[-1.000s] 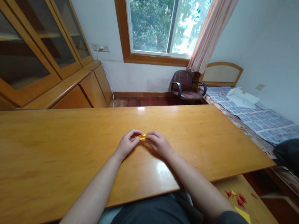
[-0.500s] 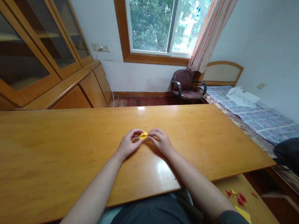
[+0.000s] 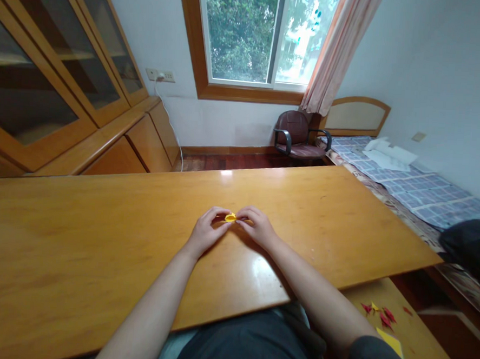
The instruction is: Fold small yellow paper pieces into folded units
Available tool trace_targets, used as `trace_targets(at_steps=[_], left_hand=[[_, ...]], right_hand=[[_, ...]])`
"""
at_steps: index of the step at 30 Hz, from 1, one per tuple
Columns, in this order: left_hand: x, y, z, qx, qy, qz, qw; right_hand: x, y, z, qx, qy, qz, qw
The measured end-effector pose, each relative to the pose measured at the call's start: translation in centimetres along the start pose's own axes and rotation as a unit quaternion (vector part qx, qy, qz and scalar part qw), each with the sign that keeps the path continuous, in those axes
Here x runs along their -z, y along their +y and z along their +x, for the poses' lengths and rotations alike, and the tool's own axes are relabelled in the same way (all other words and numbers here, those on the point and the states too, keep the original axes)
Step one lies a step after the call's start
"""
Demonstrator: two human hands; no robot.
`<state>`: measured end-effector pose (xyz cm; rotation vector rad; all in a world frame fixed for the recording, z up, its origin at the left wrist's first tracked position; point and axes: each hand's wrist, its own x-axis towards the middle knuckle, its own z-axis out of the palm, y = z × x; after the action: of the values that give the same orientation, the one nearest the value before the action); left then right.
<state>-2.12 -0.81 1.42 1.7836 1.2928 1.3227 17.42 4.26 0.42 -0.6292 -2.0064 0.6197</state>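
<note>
A small piece of folded yellow paper is held between my two hands, just over the middle of the wooden table. My left hand pinches its left side between thumb and fingers. From the right, my right hand grips the other end with closed fingertips. The fingers cover parts of the paper, so its full shape is hidden. Both forearms reach in from the table's near edge.
On a lower surface at right lie several small red folded papers, a small yellow one and a yellow sheet. Beyond the table stand a brown armchair, a bed and a glass-door cabinet.
The yellow paper has turned or been reshaped slightly between my fingertips. Both hands stay in nearly the same place and keep their hold.
</note>
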Motion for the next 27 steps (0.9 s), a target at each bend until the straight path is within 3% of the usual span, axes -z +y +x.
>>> trace_targets(at_steps=[6,10,15,21,27], left_hand=[[0.2,-0.2,0.1,-0.015,-0.012,0.008,1.0],[-0.1,-1.2,0.1,0.054,0.008,-0.028,0.998],[-0.3,-1.8,0.3,0.108,0.022,-0.11,0.988],[-0.2,-1.3,0.5,0.124,0.014,-0.126,0.984],[-0.1,-1.9,0.4,0.126,0.015,-0.134,0.983]], right_hand=[[0.0,-0.3,0.1,-0.007,-0.021,-0.003,1.0],[-0.3,-0.3,-0.1,-0.035,-0.048,-0.014,0.998],[-0.4,-0.1,-0.4,-0.08,-0.04,0.014,0.996],[0.0,-0.2,-0.1,-0.03,-0.069,-0.001,0.997],[0.0,-0.1,0.0,-0.046,-0.047,0.004,0.998]])
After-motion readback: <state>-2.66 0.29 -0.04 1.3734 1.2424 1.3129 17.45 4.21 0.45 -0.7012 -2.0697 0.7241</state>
